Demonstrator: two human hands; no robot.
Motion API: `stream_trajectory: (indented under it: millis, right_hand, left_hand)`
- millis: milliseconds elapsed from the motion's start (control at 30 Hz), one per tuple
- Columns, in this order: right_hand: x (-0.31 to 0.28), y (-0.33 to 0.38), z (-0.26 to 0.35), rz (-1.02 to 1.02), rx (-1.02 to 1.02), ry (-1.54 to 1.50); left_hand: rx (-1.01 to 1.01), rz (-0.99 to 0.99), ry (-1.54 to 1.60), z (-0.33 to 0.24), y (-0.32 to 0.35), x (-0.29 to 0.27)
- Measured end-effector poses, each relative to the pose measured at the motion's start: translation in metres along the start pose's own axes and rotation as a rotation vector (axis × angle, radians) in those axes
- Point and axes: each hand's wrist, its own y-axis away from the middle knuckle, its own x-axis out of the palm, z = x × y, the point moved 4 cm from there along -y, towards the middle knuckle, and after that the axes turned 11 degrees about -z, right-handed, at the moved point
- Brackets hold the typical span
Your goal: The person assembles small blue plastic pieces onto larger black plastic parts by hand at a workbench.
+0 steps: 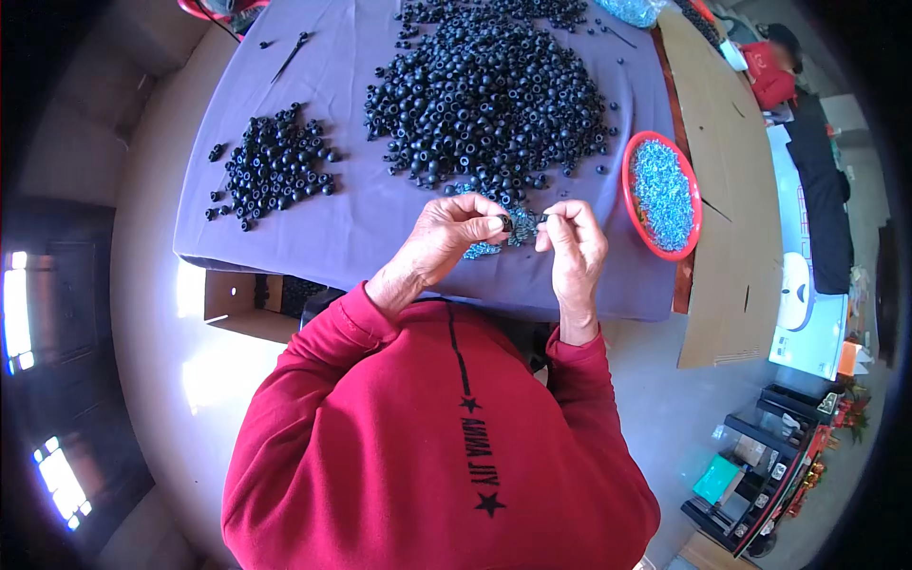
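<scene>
Far out beyond the left fingertips lies a small heap of round black beads with centre holes (274, 166), spread on a purple cloth-covered table (361, 228). The left hand (446, 237) is raised above the near edge of that cloth, wrist bent, forearm rising out of a red sleeve; its thumb and forefinger are pinched together on a single small black bead (506, 223), which sits at the fingertips, just touching distance from the other hand. Straight ahead of both sets of fingers is a large pile of the same black beads (489, 90), and directly below the fingertips is a scatter of tiny blue-green pieces (499, 242) on the cloth.

The held bead looks light, hard and smooth, so it is likely to slip or roll if loosely gripped; a pinch across its rounded sides, leaving the hole free, seems the sound hold.

The right hand (573, 242) faces the left, fingers curled, thumb and forefinger closed on something very small and dark, too small to identify. Beyond the right fingers is a red round plastic dish (631, 190) filled with blue-green pieces.
</scene>
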Motion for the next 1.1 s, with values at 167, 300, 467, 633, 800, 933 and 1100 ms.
stream_trajectory:
  millis: [167, 300, 467, 633, 800, 933, 1100]
  right_hand:
    - [0.004, -0.007, -0.011, -0.017, 0.272, -0.58]
    - [-0.005, -0.008, -0.026, -0.007, 0.322, -0.778]
    - [-0.01, -0.008, -0.026, -0.095, 0.299, -0.773]
    - [-0.013, -0.007, -0.033, -0.072, 0.286, -0.766]
    - [-0.015, -0.004, -0.032, -0.05, 0.272, -0.652]
    - [-0.016, -0.003, -0.029, -0.106, 0.242, -0.636]
    - [-0.024, -0.003, -0.038, -0.175, 0.221, -0.55]
  left_hand:
    - [0.115, -0.054, -0.117, -0.002, -0.016, 0.001]
    - [0.155, -0.11, -0.215, -0.004, -0.034, 0.008]
    - [0.155, -0.142, -0.221, -0.003, -0.051, 0.013]
    - [0.139, -0.116, -0.252, 0.002, -0.057, 0.018]
    - [0.146, -0.109, -0.259, 0.003, -0.059, 0.021]
    - [0.136, -0.084, -0.315, 0.003, -0.062, 0.02]
    - [0.135, -0.108, -0.289, 0.001, -0.061, 0.019]
